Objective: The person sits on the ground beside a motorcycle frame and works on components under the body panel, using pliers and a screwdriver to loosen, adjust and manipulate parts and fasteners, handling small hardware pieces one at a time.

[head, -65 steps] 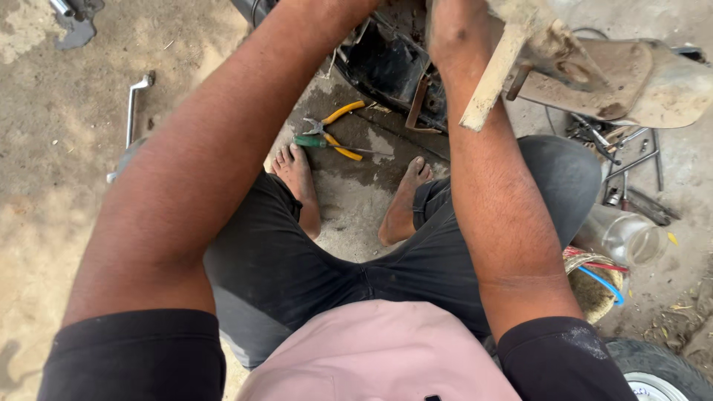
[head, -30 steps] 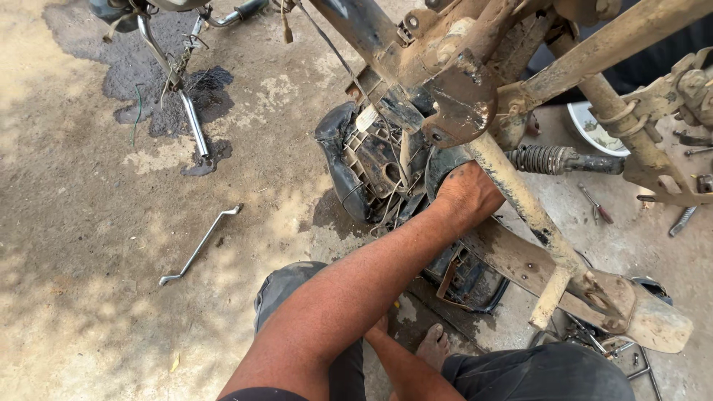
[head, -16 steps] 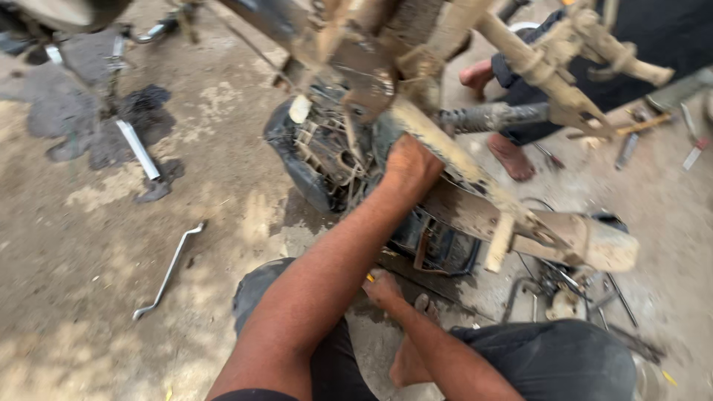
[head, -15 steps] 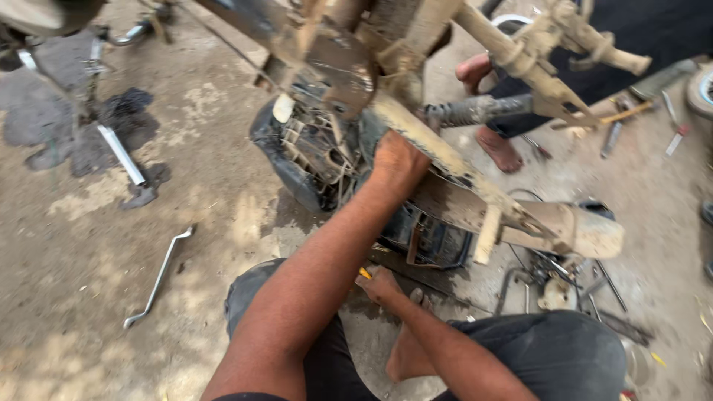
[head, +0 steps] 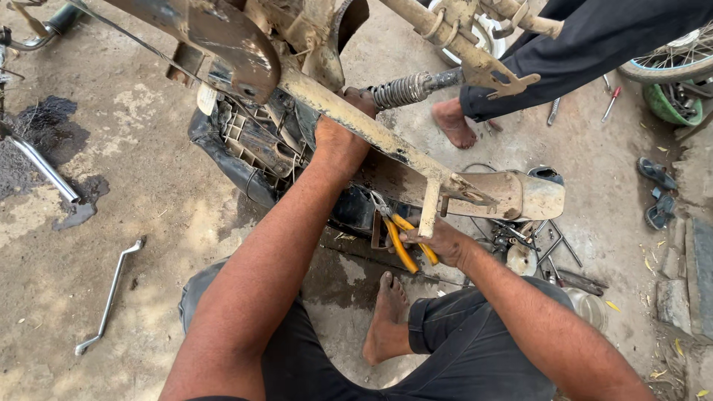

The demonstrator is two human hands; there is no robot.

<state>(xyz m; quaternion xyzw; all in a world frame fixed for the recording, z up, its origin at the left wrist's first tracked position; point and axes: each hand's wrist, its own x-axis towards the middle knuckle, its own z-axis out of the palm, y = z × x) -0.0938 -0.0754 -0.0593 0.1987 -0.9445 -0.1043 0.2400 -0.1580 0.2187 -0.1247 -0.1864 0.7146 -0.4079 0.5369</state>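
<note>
Gripping yellow-handled pliers (head: 405,239) in the right hand (head: 444,243), jaws angled up-left toward the black engine block (head: 252,152), while the left hand (head: 340,137) clamps the muddy frame tube (head: 371,130) just above.

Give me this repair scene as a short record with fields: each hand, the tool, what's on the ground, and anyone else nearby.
Left hand: left hand presses on the muddy tan metal motorcycle frame
Right hand: right hand grips the yellow-handled pliers below the frame
Ground: long bent silver wrench lies apart on the stained concrete floor
Nearby: another person's bare foot beside a coiled grey shock spring
</note>
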